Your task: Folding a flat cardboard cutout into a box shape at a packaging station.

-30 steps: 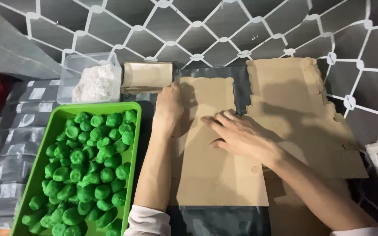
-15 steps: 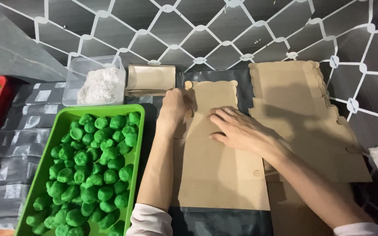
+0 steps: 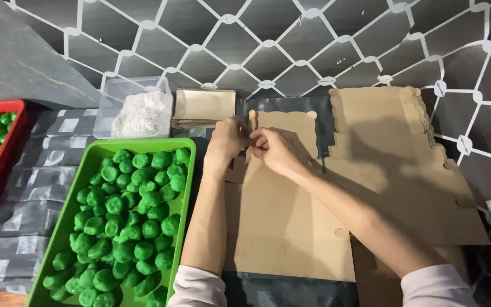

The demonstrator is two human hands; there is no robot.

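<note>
Pinching cardboard flap (image 3: 282, 128), L hand (image 3: 227, 143), R hand (image 3: 277, 150)

Small home-style sweet-making and packing corner, set up on a covered surface against a grey wall (image 3: 291, 40) with a white lattice pattern. Left of the left hand (image 3: 229, 142), a green tray (image 3: 186, 170) heaped with green sweets (image 3: 126, 216); beyond it, a tub of white powder (image 3: 140, 111). Under both hands, flat cardboard box blanks (image 3: 291, 227), more stacked to the right.
</note>
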